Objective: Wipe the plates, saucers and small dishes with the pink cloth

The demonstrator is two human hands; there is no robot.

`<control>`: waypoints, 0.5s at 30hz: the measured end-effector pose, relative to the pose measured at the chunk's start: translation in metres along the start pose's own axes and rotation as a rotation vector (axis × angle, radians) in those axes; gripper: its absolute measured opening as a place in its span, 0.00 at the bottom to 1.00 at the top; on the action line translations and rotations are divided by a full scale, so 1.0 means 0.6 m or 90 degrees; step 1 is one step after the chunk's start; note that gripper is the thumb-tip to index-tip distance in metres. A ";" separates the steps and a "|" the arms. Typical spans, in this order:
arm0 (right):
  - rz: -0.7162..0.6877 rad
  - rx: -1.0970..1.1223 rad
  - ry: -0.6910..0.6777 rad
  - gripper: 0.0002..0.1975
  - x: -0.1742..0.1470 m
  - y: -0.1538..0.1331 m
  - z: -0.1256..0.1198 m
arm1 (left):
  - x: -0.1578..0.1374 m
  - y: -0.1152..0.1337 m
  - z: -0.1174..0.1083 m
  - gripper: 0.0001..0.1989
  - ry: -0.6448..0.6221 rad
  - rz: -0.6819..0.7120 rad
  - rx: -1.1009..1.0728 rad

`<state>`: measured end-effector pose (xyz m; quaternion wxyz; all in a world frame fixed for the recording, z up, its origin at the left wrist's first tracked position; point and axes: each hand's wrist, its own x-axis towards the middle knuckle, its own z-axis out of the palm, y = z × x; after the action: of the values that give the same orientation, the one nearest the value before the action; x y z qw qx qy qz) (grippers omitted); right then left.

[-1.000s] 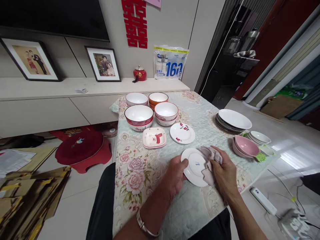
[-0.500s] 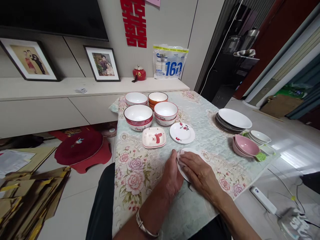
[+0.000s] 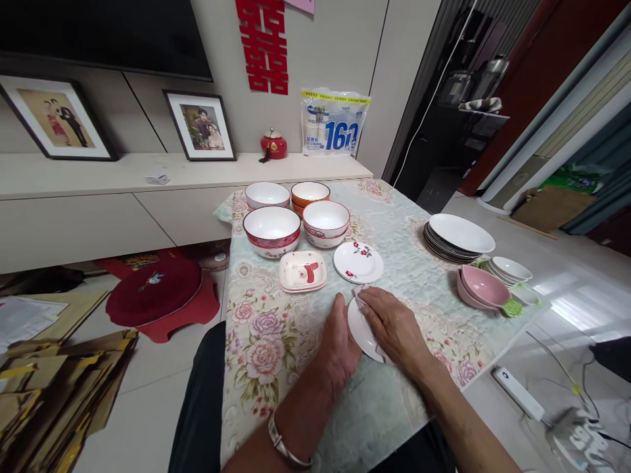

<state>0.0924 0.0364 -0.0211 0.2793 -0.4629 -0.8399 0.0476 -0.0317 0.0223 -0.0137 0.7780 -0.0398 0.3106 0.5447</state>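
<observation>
A small white plate [image 3: 363, 330] is near the front of the table, tilted slightly. My left hand [image 3: 338, 338] grips its left edge, thumb up along the rim. Over the plate's right part lies my right hand [image 3: 394, 320], fingers together on a pale cloth [image 3: 361, 291] that mostly hides beneath them. Just beyond are flowered white plates [image 3: 359, 261] in a stack and rectangular dishes [image 3: 302, 269] with a red cartoon print.
Stacked bowls [image 3: 272, 225] stand toward the back left. At the right edge are large plates [image 3: 461, 234], pink bowls [image 3: 486, 286] and small pale green bowls [image 3: 513, 268]. A flowered tablecloth [image 3: 266, 355] covers the table. A red stool [image 3: 197, 305] is on the floor, left.
My right hand with the cloth has slid across the plate toward its far right side, uncovering more of the white surface. My left hand stays on the left edge.
</observation>
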 end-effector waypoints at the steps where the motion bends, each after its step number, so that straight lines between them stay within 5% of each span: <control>1: -0.032 0.017 -0.004 0.15 -0.005 -0.009 -0.003 | -0.002 0.001 0.000 0.17 0.000 -0.002 -0.003; 9: -0.175 0.086 -0.007 0.16 -0.075 -0.046 -0.026 | -0.006 0.005 0.003 0.19 0.029 -0.043 0.029; 15: -0.091 0.011 0.062 0.21 -0.104 -0.018 -0.026 | -0.004 -0.003 0.001 0.11 -0.029 0.012 0.066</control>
<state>0.1185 -0.0230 -0.0308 0.3263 -0.4011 -0.8559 0.0120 -0.0306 0.0198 -0.0121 0.7807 0.0160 0.3211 0.5359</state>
